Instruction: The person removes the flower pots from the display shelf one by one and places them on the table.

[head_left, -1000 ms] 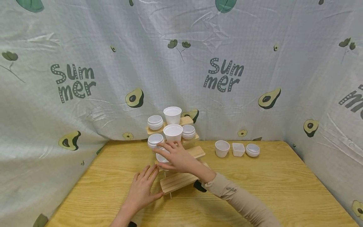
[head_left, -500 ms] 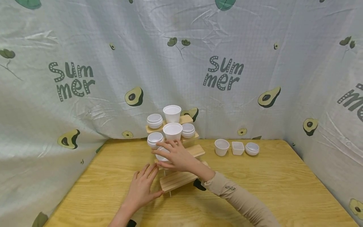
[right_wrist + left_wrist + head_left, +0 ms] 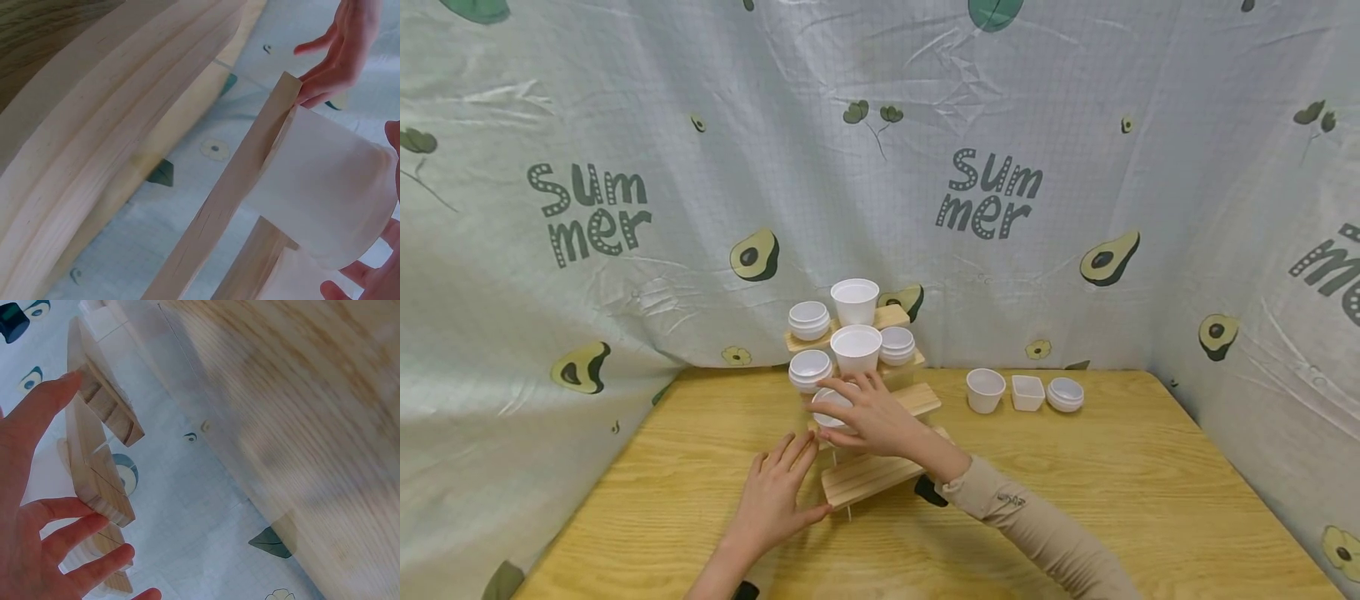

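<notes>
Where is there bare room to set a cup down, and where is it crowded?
Bare: table between the container row and the sleeve; lowest step, beside the left hand. Crowded: second-highest step, bearing three containers, and around the right hand.

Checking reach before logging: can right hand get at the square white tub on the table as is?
Likely yes, but the right hand is occupied, fingers around a cup on the stand. The square white tub sits between a round pot and ringed jar, with open tabletop in front.

Pale avocado-print "summer" cloth (image 3: 880, 200) draped behind a yellowish wood-grain table (image 3: 1112, 492).
</notes>
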The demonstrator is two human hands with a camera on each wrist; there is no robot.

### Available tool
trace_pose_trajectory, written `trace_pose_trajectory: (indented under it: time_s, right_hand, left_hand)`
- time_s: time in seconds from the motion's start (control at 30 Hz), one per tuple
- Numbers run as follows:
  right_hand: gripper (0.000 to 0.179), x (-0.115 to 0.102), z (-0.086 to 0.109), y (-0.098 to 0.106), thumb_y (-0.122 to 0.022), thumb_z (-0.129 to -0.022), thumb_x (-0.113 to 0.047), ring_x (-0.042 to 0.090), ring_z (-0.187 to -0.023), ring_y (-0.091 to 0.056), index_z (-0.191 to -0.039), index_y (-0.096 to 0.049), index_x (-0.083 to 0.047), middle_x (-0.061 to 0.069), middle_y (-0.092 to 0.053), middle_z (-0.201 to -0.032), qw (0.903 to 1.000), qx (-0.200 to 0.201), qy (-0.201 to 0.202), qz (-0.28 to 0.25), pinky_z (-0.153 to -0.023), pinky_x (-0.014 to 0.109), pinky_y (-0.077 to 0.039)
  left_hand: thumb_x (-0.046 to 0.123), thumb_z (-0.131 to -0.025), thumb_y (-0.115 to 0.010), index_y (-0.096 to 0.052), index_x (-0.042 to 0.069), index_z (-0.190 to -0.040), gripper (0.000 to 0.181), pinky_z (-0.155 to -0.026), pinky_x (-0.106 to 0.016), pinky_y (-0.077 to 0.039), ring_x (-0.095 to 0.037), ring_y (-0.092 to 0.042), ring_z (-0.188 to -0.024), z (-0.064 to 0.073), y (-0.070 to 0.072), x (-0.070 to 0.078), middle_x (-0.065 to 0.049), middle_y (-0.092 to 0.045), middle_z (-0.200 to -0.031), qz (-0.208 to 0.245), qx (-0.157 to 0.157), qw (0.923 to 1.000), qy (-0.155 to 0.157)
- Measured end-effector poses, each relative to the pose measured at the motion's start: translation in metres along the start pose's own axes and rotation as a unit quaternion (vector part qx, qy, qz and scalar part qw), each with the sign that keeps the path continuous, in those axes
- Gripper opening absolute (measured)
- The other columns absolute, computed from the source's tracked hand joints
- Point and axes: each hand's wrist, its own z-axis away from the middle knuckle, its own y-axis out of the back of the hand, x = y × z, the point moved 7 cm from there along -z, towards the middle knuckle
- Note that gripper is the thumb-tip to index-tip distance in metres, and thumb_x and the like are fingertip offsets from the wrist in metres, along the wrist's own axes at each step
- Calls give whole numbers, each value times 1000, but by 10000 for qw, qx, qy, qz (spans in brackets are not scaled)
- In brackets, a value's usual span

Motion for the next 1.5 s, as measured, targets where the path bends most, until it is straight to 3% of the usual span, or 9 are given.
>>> trace_pose_trajectory:
  time_s: [0.33,0.87,1.13,1.5]
  right_hand:
    - [38,-1,5,-5,-50,-86,-47,24,-111,-44,-121,-53,-34,2,-46,-128,10000,-3,-31,20,-87,41,-38]
    - [41,3,13,-12,-46,-87,-51,25,-116,-41,-127,-45,-39,6,-41,-132,9988,-389,-310,-2,-87,44,-37]
    - [41,4,14,-7,-48,-86,-51,24,-115,-43,-125,-48,-39,6,-42,-131,9991,-271,-290,140,-86,46,-38]
    - [40,9,21,-1,-50,-85,-50,23,-112,-43,-123,-49,-40,7,-43,-131,9995,-8,-248,189,-84,40,-37]
  left_hand:
    - [55,-58,-73,-51,9,-125,84,-84,-55,-43,-32,-45,-119,3,-1,0,-7,-49,-131,36,-24,10000,43]
    - [54,-58,-73,-52,10,-123,81,-83,-56,-43,-33,-45,-119,3,-1,0,-7,-49,-130,68,-69,9999,91]
    - [54,-58,-73,-51,10,-124,82,-83,-56,-43,-33,-45,-118,2,0,0,-7,-49,-130,52,-71,9999,91]
    - [54,-58,-73,-51,10,-124,82,-84,-55,-43,-33,-45,-118,-1,1,1,-7,-49,-130,62,-25,10000,46]
